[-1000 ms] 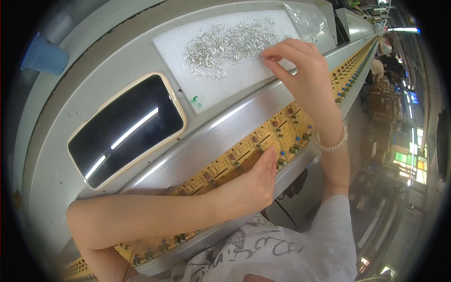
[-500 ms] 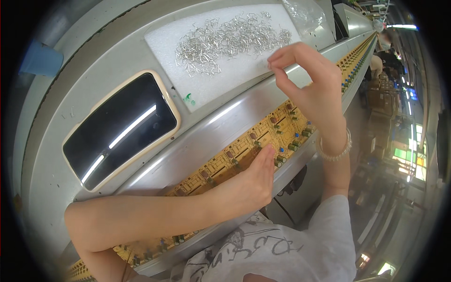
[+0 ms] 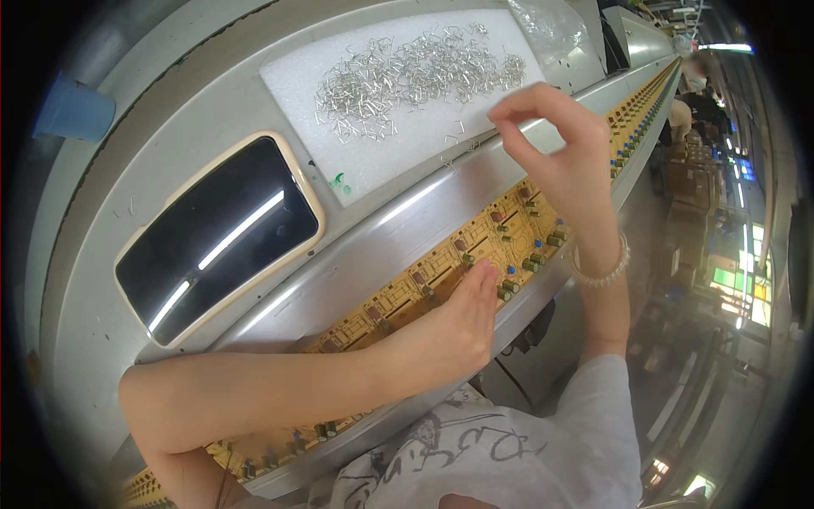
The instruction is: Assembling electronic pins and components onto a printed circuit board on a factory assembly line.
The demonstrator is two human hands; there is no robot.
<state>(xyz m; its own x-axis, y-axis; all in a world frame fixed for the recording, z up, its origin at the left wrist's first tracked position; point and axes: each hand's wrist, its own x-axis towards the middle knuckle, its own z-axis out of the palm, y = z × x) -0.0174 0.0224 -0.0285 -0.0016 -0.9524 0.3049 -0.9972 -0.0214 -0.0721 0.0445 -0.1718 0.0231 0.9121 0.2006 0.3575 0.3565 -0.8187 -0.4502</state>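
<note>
Your right hand (image 3: pixel 570 161) is hanging just beyond the near edge of the white foam board (image 3: pixel 365 161), toward its right end, with thumb and forefinger forming a ring and their tips meeting; whether a wire is sitting between those tips, the view is not letting anyone tell. A clear beaded bracelet (image 3: pixel 602 270) is circling that wrist. Your left hand (image 3: pixel 465 327) is lying over the row of yellow circuit boards (image 3: pixel 441 265), its fingers straight and side by side, its palm turned out of sight, so you cannot tell whether it is holding anything. The heap of bent silver wires (image 3: pixel 373 92) is spreading across the middle of the foam board toward its far edge, while a few loose wires (image 3: pixel 448 162) are lying apart from it, at and around the board's near edge, left of your right fingertips. A green mark (image 3: pixel 339 182) is showing at the foam's near left corner. The circuit boards, carrying small upright parts, are running along the bright metal rail (image 3: pixel 381 227) at the near edge of the tabletop (image 3: pixel 91 271). Left of the foam, a dark-screened phone (image 3: pixel 220 242) in a cream case is lying slantwise, and a blue cup (image 3: pixel 78 109) is standing toward the tabletop's far left edge. A clear plastic bag (image 3: pixel 553 36) is lying beside the foam's right edge.
</note>
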